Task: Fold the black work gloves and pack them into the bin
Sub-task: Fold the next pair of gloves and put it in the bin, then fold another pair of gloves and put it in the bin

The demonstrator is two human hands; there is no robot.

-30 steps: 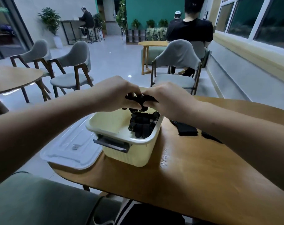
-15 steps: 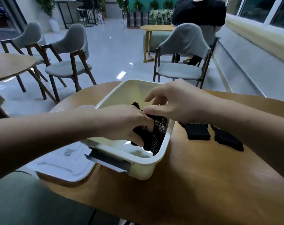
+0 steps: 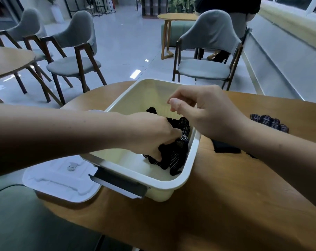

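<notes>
The left hand [image 3: 150,134] reaches into the bin [image 3: 194,156] on the desk [image 3: 226,205], its fingers curled round the gloves [image 3: 173,157] bunched against the right wall. The right hand [image 3: 207,113] hovers above, loosely curled and seemingly holding nothing. Loose gloves [image 3: 269,122] lie on the desk to the right of the bin.
</notes>
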